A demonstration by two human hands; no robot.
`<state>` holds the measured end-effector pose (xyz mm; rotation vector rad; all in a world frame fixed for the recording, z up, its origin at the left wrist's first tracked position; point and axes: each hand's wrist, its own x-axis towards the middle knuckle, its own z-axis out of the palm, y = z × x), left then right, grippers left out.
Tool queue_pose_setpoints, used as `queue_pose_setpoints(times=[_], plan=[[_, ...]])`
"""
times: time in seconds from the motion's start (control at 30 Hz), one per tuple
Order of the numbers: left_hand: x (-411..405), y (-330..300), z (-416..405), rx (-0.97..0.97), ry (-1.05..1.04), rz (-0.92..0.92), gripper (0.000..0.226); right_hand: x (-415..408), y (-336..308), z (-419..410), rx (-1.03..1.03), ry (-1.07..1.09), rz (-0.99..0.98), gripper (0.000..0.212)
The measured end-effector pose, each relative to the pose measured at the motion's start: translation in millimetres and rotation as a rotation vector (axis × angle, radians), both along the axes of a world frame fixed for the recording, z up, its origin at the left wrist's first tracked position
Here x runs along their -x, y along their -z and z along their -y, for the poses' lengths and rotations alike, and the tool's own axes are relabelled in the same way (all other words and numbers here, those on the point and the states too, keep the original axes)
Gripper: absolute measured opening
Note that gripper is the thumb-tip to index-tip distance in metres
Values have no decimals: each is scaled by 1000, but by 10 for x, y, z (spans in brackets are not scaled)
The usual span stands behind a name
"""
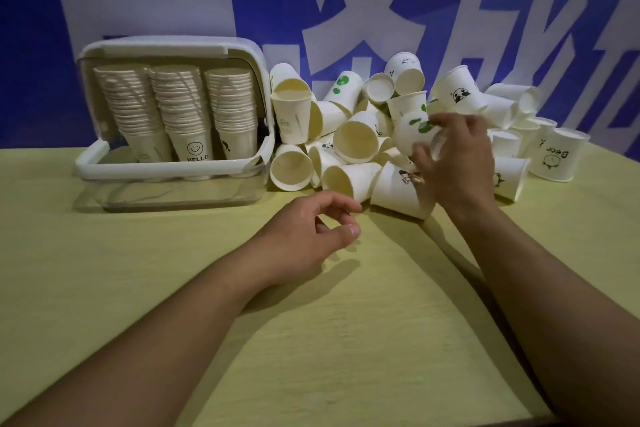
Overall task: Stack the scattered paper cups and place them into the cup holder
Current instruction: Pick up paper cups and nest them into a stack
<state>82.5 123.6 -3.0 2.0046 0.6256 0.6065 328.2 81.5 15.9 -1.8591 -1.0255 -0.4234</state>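
On the yellow table point(346, 340) the cup pile point(363, 149) lies at one o'clock, where the right hand point(457, 163) grips a green-printed cup point(415, 135) and the left hand point(311, 232) waits loosely empty; nesting comes next, then the cup holder point(173, 114) at eleven.

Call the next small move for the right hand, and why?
Probably lift the green-print cup clear of the pile and bring it toward the left hand. The right hand already grips it; the left hand waits empty, fingers loosely curled, nearby.
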Motion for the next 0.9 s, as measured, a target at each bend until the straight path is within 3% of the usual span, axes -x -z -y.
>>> queue_pose_setpoints(times=[0.1,0.2,0.33,0.5,0.57,0.67,0.8,0.9], plan=[[-12,30,-6,-70,-106,-5,29,199,-76,73,-208,-116,59,47],[-22,44,-20,-240,-210,27,53,496,-7,121,-315,-421,-83,43],[-10,52,-5,-265,-241,174,76,824,81,116,-261,-717,-309,43],[-27,67,-36,-229,-278,371,80,903,134,101,-71,-862,-225,28],[-29,74,-60,-258,-317,371,75,868,131,115,-31,-827,-86,18],[-13,86,-84,-262,-311,314,68,714,89,114,8,-584,154,8],[4,103,-106,-255,-210,224,72,463,64,119,326,-215,225,36],[4,104,-114,-231,-162,185,71,377,80,157,585,-100,208,57]])
